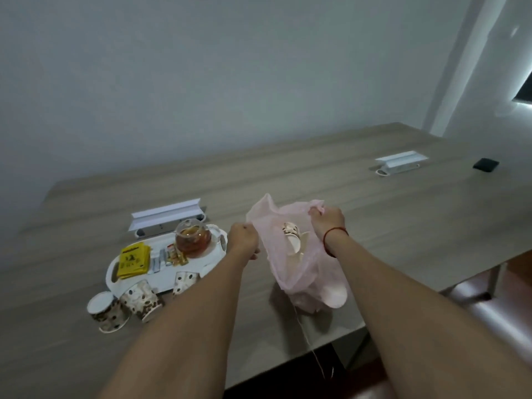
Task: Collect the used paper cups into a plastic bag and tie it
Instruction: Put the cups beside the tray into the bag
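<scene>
Head — bag (pixel 312 279) on wood-grain table (pixel 388 214), pale wall (pixel 201 82).

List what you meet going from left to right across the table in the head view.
Leftmost brown-patterned paper cup → round glass teapot of amber tea → left hand → translucent pink plastic bag → right-hand white raised socket box → small black square object.

Yellow packet (pixel 133 261) print unreadable, paper cup (pixel 184 280) half behind forearm (pixel 207 300), cups (pixel 292 240) in plastic bag (pixel 277 266) blurred
</scene>
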### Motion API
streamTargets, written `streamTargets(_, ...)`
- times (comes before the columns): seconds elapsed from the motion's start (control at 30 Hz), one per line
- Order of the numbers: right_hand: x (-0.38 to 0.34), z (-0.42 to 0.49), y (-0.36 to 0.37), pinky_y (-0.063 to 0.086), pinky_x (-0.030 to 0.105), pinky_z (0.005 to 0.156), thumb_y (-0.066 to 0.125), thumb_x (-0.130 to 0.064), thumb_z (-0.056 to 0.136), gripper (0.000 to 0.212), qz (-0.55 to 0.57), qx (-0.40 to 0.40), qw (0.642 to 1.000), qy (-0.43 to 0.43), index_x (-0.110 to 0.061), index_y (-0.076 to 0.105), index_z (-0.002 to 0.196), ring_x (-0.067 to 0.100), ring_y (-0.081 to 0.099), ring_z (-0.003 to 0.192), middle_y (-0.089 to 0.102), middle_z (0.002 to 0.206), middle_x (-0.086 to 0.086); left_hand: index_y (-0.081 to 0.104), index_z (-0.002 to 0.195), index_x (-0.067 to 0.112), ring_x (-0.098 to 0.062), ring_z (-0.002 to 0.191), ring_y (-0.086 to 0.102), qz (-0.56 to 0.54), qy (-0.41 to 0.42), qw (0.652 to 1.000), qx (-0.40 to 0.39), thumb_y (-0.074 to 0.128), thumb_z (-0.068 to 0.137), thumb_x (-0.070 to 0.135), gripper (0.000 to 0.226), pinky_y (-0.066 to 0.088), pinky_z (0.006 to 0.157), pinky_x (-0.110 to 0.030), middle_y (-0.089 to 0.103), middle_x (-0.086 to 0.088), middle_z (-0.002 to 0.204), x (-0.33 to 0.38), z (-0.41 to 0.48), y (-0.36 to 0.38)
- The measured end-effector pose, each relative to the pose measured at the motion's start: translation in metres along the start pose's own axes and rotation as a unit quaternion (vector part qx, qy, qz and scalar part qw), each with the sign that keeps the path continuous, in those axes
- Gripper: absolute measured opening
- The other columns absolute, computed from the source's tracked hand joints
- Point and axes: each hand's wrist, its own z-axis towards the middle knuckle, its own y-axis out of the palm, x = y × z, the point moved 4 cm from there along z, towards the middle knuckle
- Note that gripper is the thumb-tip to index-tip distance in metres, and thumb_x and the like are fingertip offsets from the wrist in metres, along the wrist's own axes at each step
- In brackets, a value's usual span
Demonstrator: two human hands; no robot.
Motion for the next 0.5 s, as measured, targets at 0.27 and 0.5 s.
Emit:
streamTargets(0.27, 0.022, 0.009, 0.072, 0.043, 0.032, 0.074, 0.053, -0.021, 0.093, 0.036, 0.001, -0.059, 0.998, 0.02, 0.012, 0.065, 0.101, 0.032, 0.062, 0.093, 0.064, 0.096, 0.027, 0.063, 0.109, -0.001, -0.039, 0.109, 0.061, 0.114, -0.034, 0.99, 0.079, 0.051, 0.092, 0.02, 0.03, 0.049, 0.087, -0.039, 0.065, -0.022, 0.116, -0.085, 0.047, -0.047)
streamTargets(0.5, 0.034, 0.023, 0.093, 0.045, 0.034, 0.091, 0.046, -0.022, 0.097, 0.038, -0.067, -0.044, 0.996, 0.032, 0.008, 0.065, 0.111, 0.038, 0.058, 0.113, 0.062, 0.12, 0.028, 0.041, 0.144, 0.021, -0.03, 0.137, 0.039, 0.305, -0.036, 0.951, -0.024, 0.068, 0.084, 0.03, 0.067, 0.034, 0.112, -0.04, 0.042, -0.008, 0.149, -0.126, 0.09, -0.048)
